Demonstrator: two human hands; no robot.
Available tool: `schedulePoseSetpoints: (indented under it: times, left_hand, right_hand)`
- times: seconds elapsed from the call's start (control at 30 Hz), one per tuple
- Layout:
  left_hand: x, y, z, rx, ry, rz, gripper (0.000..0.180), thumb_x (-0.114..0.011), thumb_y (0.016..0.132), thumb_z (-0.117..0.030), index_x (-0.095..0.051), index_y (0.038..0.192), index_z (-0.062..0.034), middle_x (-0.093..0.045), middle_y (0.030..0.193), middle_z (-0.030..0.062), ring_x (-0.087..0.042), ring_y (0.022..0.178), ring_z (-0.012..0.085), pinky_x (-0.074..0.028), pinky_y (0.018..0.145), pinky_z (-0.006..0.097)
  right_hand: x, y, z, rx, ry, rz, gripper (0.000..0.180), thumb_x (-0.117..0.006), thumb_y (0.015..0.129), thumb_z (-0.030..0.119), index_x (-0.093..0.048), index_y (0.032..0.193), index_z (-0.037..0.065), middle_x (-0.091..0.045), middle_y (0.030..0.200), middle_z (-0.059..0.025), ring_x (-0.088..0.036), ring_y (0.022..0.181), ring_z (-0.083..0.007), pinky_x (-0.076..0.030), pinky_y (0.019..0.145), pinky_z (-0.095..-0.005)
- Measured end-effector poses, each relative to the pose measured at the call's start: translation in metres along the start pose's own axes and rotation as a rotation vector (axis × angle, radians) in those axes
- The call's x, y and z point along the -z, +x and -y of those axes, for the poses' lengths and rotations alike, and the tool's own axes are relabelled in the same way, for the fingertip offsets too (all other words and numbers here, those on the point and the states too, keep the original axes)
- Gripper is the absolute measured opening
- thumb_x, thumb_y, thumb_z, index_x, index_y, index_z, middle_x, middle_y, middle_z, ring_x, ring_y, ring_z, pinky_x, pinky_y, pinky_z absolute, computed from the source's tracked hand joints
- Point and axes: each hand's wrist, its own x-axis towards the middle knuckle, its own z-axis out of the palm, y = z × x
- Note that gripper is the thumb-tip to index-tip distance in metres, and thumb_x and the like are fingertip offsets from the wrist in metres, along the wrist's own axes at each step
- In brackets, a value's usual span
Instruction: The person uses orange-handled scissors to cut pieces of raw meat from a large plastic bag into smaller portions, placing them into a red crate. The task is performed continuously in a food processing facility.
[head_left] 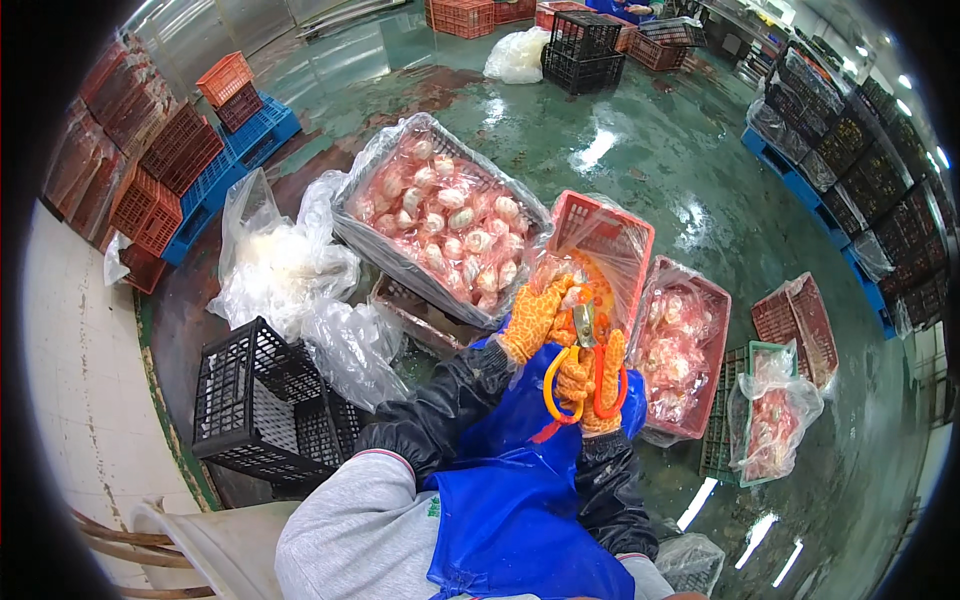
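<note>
Left hand: my left hand (537, 318), in an orange patterned glove, is raised in front of me with its fingers curled round a small pale piece (575, 297); I cannot tell what the piece is.
Right hand: my right hand (592, 385), gloved the same, is closed through the loops of a pair of scissors (583, 372), one handle yellow and one red-orange.
Scissors: blades point upward to the pale piece at the left hand's fingertips; whether they touch it I cannot tell.
Position of work: both hands sit just above my blue apron (520, 490), directly before a red crate (603, 245) lined with clear plastic.
Large crate: to the left of the red crate, a tilted crate (440, 225) lined with plastic holds many pink and white pieces.
Right-hand crates: just right of my hands, a red crate (688, 350) holds pinkish pieces in plastic; beyond it a green crate (762, 420) with a filled bag, and a further red crate (800, 325) behind.
Black crate: an open-mesh black crate (262, 405) stands on the floor at my lower left.
Loose plastic: crumpled clear bags (285, 265) lie between the black crate and the large crate.
Floor: green floor (640, 150), wet and reflecting the ceiling lights.
Background: stacked orange crates (160, 170) on a blue pallet (235, 160) at far left; dark crates (583, 48) stacked at the top.
Sleeves: black sleeve covers (435, 410) over grey sleeves on both forearms.
</note>
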Motion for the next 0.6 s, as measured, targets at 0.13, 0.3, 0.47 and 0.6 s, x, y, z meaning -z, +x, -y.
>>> schedulePoseSetpoints:
  times: [0.13,0.3,0.47,0.6]
  left_hand:
    - [0.004,0.011,0.013,-0.02,-0.002,-0.034,0.019,-0.054,0.089,-0.017,-0.052,0.106,-0.0105,-0.06,0.083,0.0053,-0.056,0.058,0.0109,-0.041,0.037,0.023]
    - [0.006,0.014,0.005,0.145,0.009,0.025,0.028,-0.057,0.086,-0.01,-0.047,0.112,-0.0067,-0.061,0.092,0.0098,-0.06,0.071,0.0146,-0.05,0.049,0.027]
    - [0.009,0.023,0.021,0.062,-0.102,-0.095,0.029,-0.057,0.086,-0.01,-0.048,0.114,-0.0062,-0.061,0.091,0.0105,-0.061,0.066,0.0175,-0.051,0.046,0.027]
    - [0.03,0.02,0.018,0.237,-0.221,0.094,0.026,-0.054,0.088,-0.014,-0.05,0.112,-0.0074,-0.061,0.085,0.0078,-0.06,0.062,0.0159,-0.045,0.04,0.023]
  right_hand:
    - [0.012,0.005,0.004,-0.04,0.176,0.044,0.078,-0.032,0.081,0.07,-0.05,0.11,0.0,-0.043,0.058,-0.0038,-0.037,0.04,-0.0103,-0.032,0.037,-0.023]
    - [0.021,0.015,0.015,-0.096,0.256,0.107,0.068,-0.036,0.083,0.064,-0.051,0.104,0.001,-0.047,0.066,-0.0096,-0.043,0.048,-0.0155,-0.038,0.042,-0.0248]
    - [0.037,0.022,0.015,-0.1,0.177,-0.015,0.064,-0.035,0.086,0.062,-0.055,0.102,0.004,-0.053,0.066,-0.0121,-0.045,0.045,-0.0167,-0.037,0.037,-0.0252]
    - [0.012,0.019,0.023,-0.07,-0.128,-0.162,0.06,-0.035,0.089,0.057,-0.054,0.106,0.003,-0.054,0.068,-0.0127,-0.045,0.045,-0.0159,-0.036,0.036,-0.0225]
